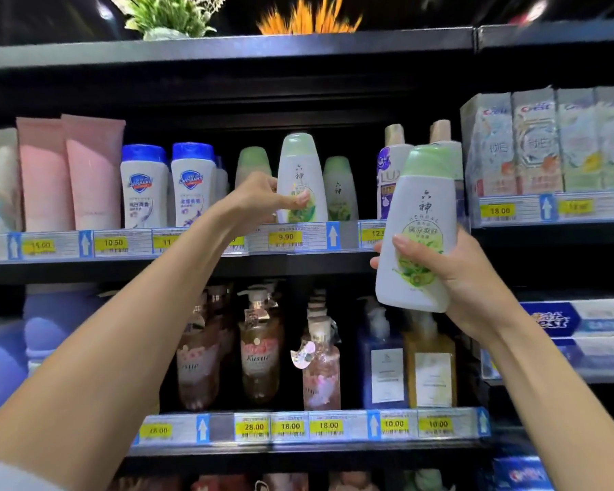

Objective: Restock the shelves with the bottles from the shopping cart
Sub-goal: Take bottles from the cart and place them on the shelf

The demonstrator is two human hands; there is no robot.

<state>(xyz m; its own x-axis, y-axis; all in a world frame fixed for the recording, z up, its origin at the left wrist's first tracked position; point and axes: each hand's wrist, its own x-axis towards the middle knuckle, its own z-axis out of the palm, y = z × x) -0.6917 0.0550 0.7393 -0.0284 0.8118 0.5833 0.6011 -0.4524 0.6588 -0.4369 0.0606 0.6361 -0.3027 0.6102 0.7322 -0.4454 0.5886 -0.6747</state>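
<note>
Green-capped bottle (300,178) is being set at the shelf (227,258) front, pinched by the left hand (263,200); a second bottle (417,232), gripped in the right hand (465,278), remains unshelved.

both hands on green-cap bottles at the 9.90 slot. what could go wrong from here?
1. The left hand pinches the shelf bottle low at the shelf's front edge; a nudge could tip it forward or into the bottles behind.
2. The right hand holds the second bottle in mid-air, tilted; placing it could bump the Lux bottle beside the gap.
</note>
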